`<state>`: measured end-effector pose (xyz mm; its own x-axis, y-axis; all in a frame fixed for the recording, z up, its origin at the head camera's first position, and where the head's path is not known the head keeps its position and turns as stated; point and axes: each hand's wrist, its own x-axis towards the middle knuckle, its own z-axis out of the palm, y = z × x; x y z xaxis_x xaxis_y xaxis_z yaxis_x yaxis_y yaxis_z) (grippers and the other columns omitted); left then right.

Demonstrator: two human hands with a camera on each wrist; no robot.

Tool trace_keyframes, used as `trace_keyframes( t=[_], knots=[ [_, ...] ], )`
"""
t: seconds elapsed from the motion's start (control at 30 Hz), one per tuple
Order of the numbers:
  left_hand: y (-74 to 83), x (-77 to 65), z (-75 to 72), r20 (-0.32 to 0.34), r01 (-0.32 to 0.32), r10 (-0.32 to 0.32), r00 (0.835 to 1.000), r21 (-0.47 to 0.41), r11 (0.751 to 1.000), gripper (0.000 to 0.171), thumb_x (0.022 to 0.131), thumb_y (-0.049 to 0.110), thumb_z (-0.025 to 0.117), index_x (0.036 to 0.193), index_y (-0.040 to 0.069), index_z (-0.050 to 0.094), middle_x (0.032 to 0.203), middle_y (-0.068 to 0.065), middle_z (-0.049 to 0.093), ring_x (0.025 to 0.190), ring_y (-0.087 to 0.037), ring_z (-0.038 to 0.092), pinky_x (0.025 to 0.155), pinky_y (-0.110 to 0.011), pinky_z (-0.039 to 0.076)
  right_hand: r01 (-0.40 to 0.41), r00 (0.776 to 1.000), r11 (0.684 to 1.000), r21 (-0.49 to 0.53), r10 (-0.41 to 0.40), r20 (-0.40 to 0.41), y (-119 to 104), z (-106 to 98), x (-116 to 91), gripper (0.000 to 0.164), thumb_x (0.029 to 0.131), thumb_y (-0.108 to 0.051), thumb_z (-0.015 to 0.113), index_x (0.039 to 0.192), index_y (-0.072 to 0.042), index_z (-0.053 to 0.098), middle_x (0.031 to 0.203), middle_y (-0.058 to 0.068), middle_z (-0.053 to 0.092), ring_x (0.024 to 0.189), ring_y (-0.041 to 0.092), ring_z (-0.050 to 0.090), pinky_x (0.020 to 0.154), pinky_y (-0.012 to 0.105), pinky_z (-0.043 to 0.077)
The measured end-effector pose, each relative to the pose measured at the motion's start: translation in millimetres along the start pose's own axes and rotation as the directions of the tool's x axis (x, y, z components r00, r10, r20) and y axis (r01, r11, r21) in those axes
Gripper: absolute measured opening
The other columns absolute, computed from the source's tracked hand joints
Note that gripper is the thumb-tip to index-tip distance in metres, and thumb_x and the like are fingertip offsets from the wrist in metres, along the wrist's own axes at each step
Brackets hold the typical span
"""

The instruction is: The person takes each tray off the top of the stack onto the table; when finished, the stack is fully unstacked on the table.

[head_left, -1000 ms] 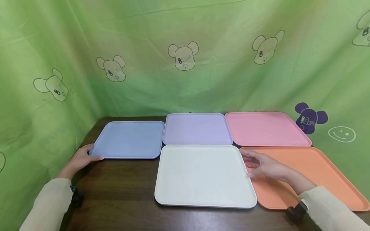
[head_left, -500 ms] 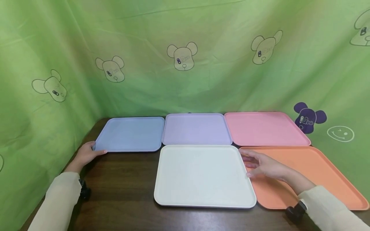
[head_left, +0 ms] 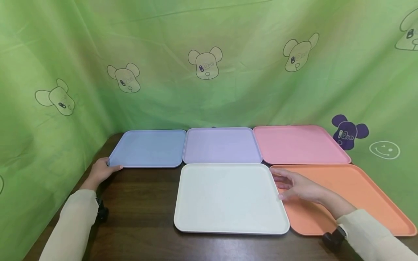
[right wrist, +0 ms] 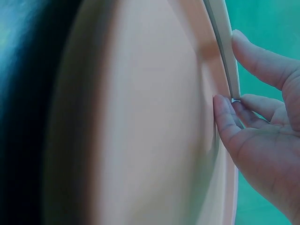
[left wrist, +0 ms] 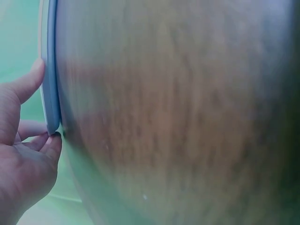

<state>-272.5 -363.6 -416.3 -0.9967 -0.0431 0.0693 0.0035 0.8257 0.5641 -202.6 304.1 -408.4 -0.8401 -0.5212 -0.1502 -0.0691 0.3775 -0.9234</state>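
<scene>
At the back left, a blue tray point(head_left: 148, 148) lies flat on the table. My left hand point(head_left: 100, 171) holds its near left corner, the thumb along the front edge and the fingers round the left side. In the left wrist view the tray's blue rim point(left wrist: 54, 70) stands between thumb and fingertips. A white tray point(head_left: 230, 197) lies front and centre. My right hand point(head_left: 298, 186) grips its right side near the far corner, with the thumb against the rim. In the right wrist view the fingers bend at the white tray's corner, over the orange tray point(head_left: 346, 188).
A lavender tray point(head_left: 222, 145) touches or nearly touches the blue one, with a pink tray point(head_left: 300, 145) on its right. Dark brown wooden tabletop point(head_left: 140, 206) shows at the front left. A green printed curtain point(head_left: 163, 98) borders the back and sides.
My left hand has pushed the blue tray away from me, towards the curtain, roughly level with the lavender tray. The right hand and the white tray stay in place.
</scene>
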Motion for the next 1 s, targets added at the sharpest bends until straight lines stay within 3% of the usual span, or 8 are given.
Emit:
trace_keyframes(
  t=[0.2, 0.33, 0.47, 0.7, 0.8, 0.93, 1.0],
  knots=[
    [1.8, -2.9, 0.0, 0.015, 0.033, -0.032, 0.999, -0.030, 0.999, 0.059, 0.089, 0.025, 0.070, 0.118, -0.023, 0.052, 0.119, -0.040, 0.054, 0.104, -0.048, 0.055, 0.085, -0.053, 0.046, 0.032, 0.999, 0.999, 0.007, -0.032, 0.016, -2.1, -0.4, 0.0, 0.097, 0.079, -0.003, 0.076, 0.149, 0.014, 0.011, 0.145, 0.042, 0.024, 0.129, 0.056, 0.033, 0.096, 0.030, 0.045],
    [2.8, -4.1, -0.1, 0.011, 0.039, -0.039, 0.999, -0.040, 0.998, 0.062, 0.090, 0.026, 0.070, 0.121, -0.023, 0.049, 0.122, -0.040, 0.051, 0.108, -0.049, 0.053, 0.088, -0.055, 0.045, 0.035, 0.999, 0.999, 0.015, -0.035, 0.017, -3.1, -0.7, -0.3, 0.097, 0.079, -0.003, 0.076, 0.149, 0.014, 0.011, 0.145, 0.042, 0.024, 0.129, 0.055, 0.034, 0.096, 0.028, 0.045],
    [3.7, -5.4, 0.1, 0.003, 0.037, -0.037, 0.999, -0.046, 0.998, 0.062, 0.089, 0.026, 0.070, 0.122, -0.023, 0.049, 0.122, -0.040, 0.052, 0.108, -0.050, 0.053, 0.088, -0.056, 0.045, 0.035, 0.999, 0.999, 0.019, -0.035, 0.020, -3.8, -0.8, -0.8, 0.097, 0.079, -0.002, 0.076, 0.148, 0.014, 0.010, 0.145, 0.042, 0.023, 0.129, 0.056, 0.033, 0.096, 0.027, 0.045],
    [0.7, -7.5, -2.9, -0.040, -0.010, 0.009, 0.999, -0.024, 1.000, 0.053, 0.089, 0.025, 0.071, 0.112, -0.020, 0.055, 0.109, -0.036, 0.057, 0.090, -0.040, 0.055, 0.076, -0.048, 0.046, 0.026, 0.999, 1.000, 0.013, -0.026, 0.019, -4.3, -0.3, -1.4, 0.097, 0.079, -0.003, 0.076, 0.148, 0.014, 0.010, 0.145, 0.042, 0.023, 0.129, 0.056, 0.033, 0.096, 0.029, 0.045],
    [0.6, -8.7, -6.5, -0.042, -0.011, 0.010, 0.999, -0.023, 1.000, 0.062, 0.089, 0.025, 0.071, 0.122, -0.023, 0.049, 0.120, -0.041, 0.051, 0.106, -0.049, 0.052, 0.087, -0.055, 0.044, 0.027, 0.999, 1.000, 0.016, -0.027, 0.021, -3.4, 0.1, -1.0, 0.097, 0.079, -0.003, 0.076, 0.148, 0.014, 0.010, 0.145, 0.042, 0.023, 0.128, 0.056, 0.033, 0.096, 0.029, 0.045],
    [4.9, -10.3, -9.5, -0.052, -0.025, 0.023, 0.998, -0.034, 0.999, 0.076, 0.089, 0.021, 0.070, 0.133, -0.028, 0.032, 0.134, -0.047, 0.034, 0.126, -0.058, 0.032, 0.101, -0.062, 0.031, 0.030, 0.999, 0.999, 0.016, -0.030, 0.020, -2.5, -0.2, -0.6, 0.097, 0.079, -0.003, 0.076, 0.148, 0.014, 0.010, 0.145, 0.043, 0.023, 0.128, 0.056, 0.033, 0.095, 0.030, 0.046],
    [8.4, -10.5, -9.4, -0.076, -0.057, 0.054, 0.996, -0.035, 0.998, 0.073, 0.088, 0.019, 0.071, 0.132, -0.026, 0.036, 0.134, -0.045, 0.036, 0.126, -0.056, 0.034, 0.101, -0.061, 0.031, 0.026, 1.000, 1.000, 0.015, -0.027, 0.016, -1.9, -0.8, -0.3, 0.098, 0.079, -0.003, 0.076, 0.149, 0.013, 0.010, 0.145, 0.042, 0.023, 0.128, 0.056, 0.034, 0.095, 0.030, 0.046]
  ],
)
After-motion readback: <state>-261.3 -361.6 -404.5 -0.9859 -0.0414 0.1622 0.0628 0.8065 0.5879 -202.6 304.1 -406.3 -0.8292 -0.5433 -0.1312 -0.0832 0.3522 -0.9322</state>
